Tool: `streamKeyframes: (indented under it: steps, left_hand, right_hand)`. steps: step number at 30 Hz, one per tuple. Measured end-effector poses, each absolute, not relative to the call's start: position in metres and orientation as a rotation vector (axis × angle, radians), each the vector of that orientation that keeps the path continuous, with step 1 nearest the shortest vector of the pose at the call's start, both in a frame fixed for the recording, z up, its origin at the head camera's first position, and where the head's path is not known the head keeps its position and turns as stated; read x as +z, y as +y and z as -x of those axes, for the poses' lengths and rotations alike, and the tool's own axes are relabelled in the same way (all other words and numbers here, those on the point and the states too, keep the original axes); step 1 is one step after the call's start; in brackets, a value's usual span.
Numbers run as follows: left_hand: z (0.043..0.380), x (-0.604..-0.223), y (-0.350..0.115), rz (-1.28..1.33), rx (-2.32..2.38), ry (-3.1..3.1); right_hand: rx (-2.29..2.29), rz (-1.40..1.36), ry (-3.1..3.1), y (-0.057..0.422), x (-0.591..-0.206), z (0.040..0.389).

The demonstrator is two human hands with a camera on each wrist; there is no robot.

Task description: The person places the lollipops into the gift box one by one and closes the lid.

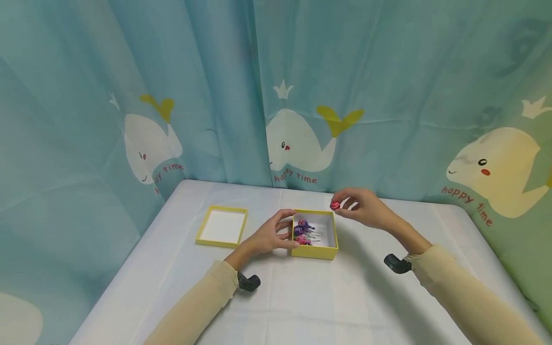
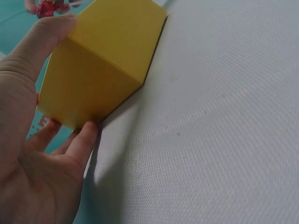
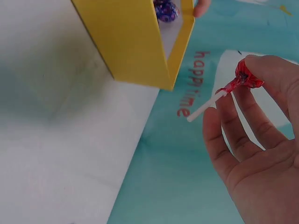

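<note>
A yellow open-topped box with a pale inside stands on the table. Several lollipops in purple, red and pink wrappers lie along its left side, white sticks to the right. My left hand grips the box's left side, thumb at the near top corner and fingers on the farther edge. Above and right of the box's far right corner, my right hand pinches a red-wrapped lollipop by its head. The white stick of that lollipop points away from the palm in the right wrist view.
Left of the box lies a shallow yellow-edged lid, its white inside facing up. A white cloth covers the table. Behind its back edge hangs a blue-green curtain printed with white whales.
</note>
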State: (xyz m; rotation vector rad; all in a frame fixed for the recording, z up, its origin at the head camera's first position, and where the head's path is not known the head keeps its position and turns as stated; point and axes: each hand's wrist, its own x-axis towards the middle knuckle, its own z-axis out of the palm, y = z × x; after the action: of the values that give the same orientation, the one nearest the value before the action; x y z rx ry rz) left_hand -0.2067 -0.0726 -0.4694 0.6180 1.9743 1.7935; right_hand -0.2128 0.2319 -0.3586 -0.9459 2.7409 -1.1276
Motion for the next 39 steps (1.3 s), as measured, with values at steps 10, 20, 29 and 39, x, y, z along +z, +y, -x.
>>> streamKeyframes:
  steps: [10, 20, 29, 39]
  left_hand:
    - [0.207, -0.470, -0.073, -0.601, 1.802, 1.967]
    - [0.207, -0.470, -0.073, -0.597, 1.774, 1.997]
    - [0.206, -0.469, -0.073, -0.614, 1.776, 2.002]
    - [0.205, -0.467, -0.073, -0.601, 1.777, 1.996]
  right_hand:
    - [-1.152, 0.974, 2.635, 0.201, -0.372, 0.218]
    - [-1.092, 1.023, 2.615, 0.179, -0.391, 0.217]
    - [-1.106, 1.090, 2.568, 0.172, -0.405, 0.212]
    - [-1.076, 1.133, 2.571, 0.166, -0.414, 0.208]
